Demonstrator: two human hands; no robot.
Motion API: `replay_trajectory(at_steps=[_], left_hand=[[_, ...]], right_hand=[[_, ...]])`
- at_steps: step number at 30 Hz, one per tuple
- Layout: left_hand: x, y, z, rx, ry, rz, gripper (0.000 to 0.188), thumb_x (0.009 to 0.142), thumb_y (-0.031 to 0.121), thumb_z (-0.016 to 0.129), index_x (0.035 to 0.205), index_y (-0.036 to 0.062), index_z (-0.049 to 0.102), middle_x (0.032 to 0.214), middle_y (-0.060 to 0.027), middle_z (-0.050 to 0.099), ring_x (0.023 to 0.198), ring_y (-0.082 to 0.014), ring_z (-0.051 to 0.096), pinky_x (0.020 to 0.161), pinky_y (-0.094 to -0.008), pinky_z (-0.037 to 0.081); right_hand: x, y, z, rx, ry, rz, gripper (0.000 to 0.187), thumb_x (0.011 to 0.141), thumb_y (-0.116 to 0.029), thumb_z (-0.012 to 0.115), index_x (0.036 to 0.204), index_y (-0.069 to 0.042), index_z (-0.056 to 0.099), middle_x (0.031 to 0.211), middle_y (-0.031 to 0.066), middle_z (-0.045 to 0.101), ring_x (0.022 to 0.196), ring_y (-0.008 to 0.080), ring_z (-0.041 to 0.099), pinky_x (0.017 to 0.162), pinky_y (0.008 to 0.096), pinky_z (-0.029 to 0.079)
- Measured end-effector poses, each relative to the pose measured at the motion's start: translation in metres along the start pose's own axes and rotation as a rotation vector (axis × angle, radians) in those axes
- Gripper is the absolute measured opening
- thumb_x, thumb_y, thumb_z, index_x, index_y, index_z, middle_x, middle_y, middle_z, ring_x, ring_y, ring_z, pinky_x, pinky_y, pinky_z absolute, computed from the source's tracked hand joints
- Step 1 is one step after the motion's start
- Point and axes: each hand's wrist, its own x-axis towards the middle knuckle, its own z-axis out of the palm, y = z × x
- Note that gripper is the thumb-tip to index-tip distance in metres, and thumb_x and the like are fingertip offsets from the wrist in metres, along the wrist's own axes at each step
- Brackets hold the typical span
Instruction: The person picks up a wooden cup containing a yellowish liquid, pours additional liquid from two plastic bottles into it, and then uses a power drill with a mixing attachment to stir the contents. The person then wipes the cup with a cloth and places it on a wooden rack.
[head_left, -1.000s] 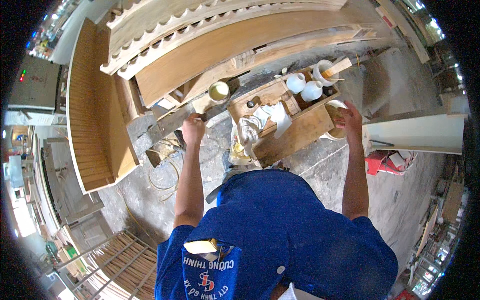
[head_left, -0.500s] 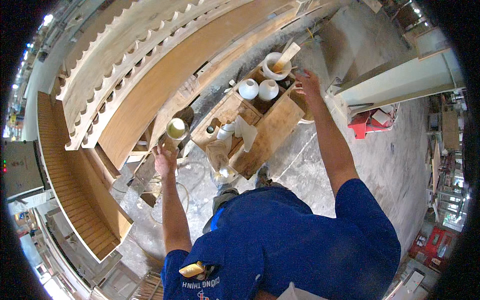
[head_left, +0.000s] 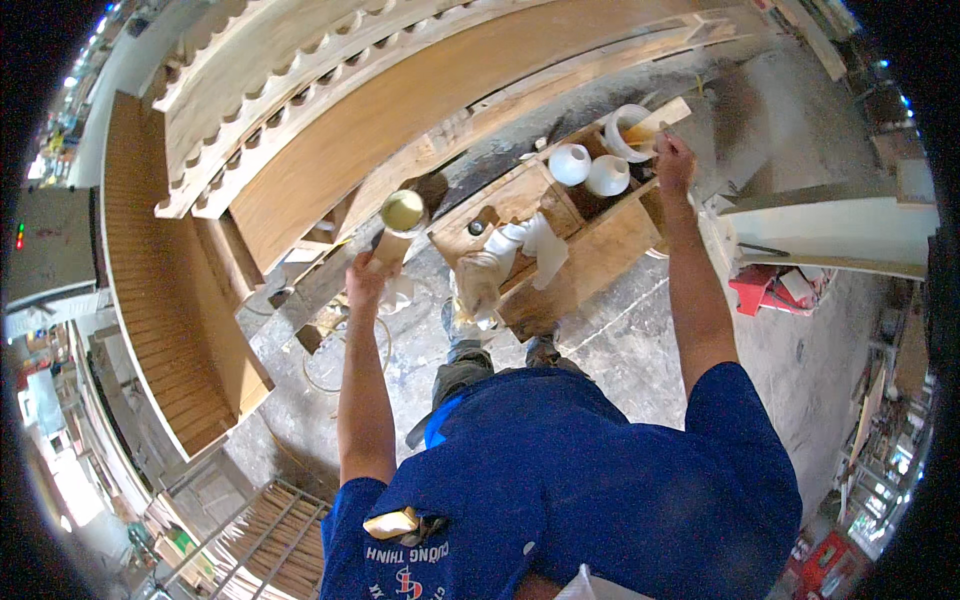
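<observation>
My right hand (head_left: 676, 165) is closed, its fingertips at the lower edge of a pale flat wooden stick (head_left: 676, 111). The stick leans out of a white bucket (head_left: 612, 128) with yellowish stuff inside; what the fingers pinch is too small to tell. My left hand (head_left: 364, 281) is closed on a flat brown piece (head_left: 393, 252). That piece lies just below a round cup (head_left: 404, 211) of pale yellow material; whether it joins the cup I cannot tell. Beside the bucket stand two white round bottles (head_left: 570, 165) in a wooden box (head_left: 590, 245).
White cloths (head_left: 543, 248) and a small dark-rimmed can (head_left: 477, 227) lie on the box. Long curved wooden panels (head_left: 340, 150) stand beyond it. A slatted curved panel (head_left: 150, 290) is at left, a red container (head_left: 760, 290) at right. A thin hose (head_left: 310, 370) runs on the floor.
The view has shifted, so the box and bottles appear farther right. My right hand has closed and come to the stick at the bucket. The left hand stays below the cup with the brown piece.
</observation>
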Motion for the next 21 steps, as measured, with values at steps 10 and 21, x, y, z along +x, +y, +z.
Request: replay_trajectory(at_steps=[10,21], left_hand=[[-0.051,-0.043,0.002,-0.704,-0.02,-0.017,0.022,0.091,0.011,0.069,0.109,-0.0014,0.068,0.098,-0.0041,0.069,0.09,-0.0131,0.061,0.085,-0.028,0.046],[-0.252,-0.021,-0.004,-0.825,0.301,-0.016,0.017,0.091,0.005,0.068,0.108,0.0016,0.066,0.098,-0.0062,0.07,0.086,-0.0158,0.065,0.076,-0.0308,0.052]], right_hand=[[-0.009,-0.059,-0.041,-0.031,0.068,-0.118,0.027,0.095,-0.029,0.07,0.1,-0.002,0.073,0.073,0.0021,0.07,0.059,0.0088,0.061,0.052,0.0269,0.048],[0.013,-0.018,-0.077,0.325,0.076,-0.226,0.025,0.091,-0.026,0.077,0.103,-0.004,0.073,0.075,0.0028,0.07,0.058,0.0111,0.062,0.05,0.026,0.048]])
